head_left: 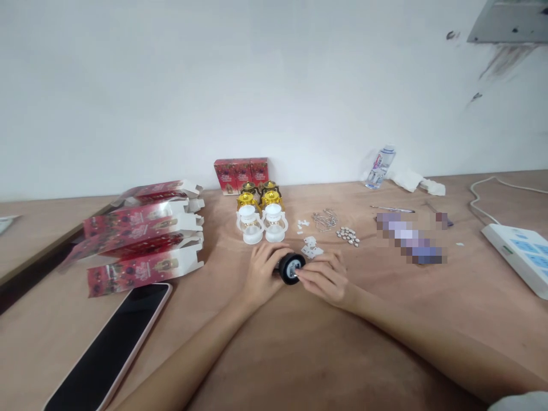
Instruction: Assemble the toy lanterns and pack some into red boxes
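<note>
My left hand (264, 273) is wrapped round a small black lantern (291, 268) lying on its side. Its round base faces me and shows a pale inner disc. At that base, the fingertips of my right hand (327, 278) are pinched together; whatever they hold is too small to make out. Just beyond my hands stand two white mini lanterns (252, 225), with gold lanterns (246, 201) and darker ones behind them. Small white plastic pieces (312, 250), button cells (348, 236) and thin wire handles (326, 219) lie past my right hand.
Flattened red-and-white boxes (145, 245) and a phone (115, 342) lie to the left. Three upright red boxes (242, 174) stand by the wall. A bottle (381, 166), tissue (409, 180), a screwdriver-like tool (391, 209) and a power strip (520, 254) with its cord are on the right.
</note>
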Motion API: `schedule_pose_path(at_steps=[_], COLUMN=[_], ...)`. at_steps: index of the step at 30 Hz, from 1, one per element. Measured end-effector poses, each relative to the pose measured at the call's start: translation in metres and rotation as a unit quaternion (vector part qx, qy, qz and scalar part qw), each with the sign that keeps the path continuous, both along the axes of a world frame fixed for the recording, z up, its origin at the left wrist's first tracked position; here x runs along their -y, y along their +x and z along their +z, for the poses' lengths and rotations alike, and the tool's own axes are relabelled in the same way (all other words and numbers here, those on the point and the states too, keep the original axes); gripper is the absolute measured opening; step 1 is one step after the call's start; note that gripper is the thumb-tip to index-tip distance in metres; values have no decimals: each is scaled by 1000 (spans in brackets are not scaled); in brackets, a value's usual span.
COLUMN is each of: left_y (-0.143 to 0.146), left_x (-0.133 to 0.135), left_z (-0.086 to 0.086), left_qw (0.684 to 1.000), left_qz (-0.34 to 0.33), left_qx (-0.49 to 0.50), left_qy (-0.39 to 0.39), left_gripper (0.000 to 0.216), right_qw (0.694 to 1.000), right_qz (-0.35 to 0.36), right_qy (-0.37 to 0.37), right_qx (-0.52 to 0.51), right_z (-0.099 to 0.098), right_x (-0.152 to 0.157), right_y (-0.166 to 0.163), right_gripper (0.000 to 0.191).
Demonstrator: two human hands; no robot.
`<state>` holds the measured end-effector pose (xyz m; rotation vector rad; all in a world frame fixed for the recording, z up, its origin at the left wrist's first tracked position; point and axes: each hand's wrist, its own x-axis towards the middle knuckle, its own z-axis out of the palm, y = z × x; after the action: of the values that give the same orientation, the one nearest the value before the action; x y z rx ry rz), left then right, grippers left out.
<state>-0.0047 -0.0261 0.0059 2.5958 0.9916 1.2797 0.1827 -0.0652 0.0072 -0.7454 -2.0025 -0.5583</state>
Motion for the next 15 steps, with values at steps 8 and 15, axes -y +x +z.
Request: schedule_pose_path(at_steps=[8,15], left_y=[0,-1], left_x=[0,1], left_z=[-2,-1], left_qw=[999,1000], left_qz=[9,9], left_qx=[-25,-13], left_qy=[22,4], left_gripper=[20,23], right_qw=[1000,995], right_qz=[-6,-95], right_qy=[-2,20], right_qx=[13,24], right_z=[4,-2], right_x=[1,-15], right_y=[0,41], right_gripper=[16,11])
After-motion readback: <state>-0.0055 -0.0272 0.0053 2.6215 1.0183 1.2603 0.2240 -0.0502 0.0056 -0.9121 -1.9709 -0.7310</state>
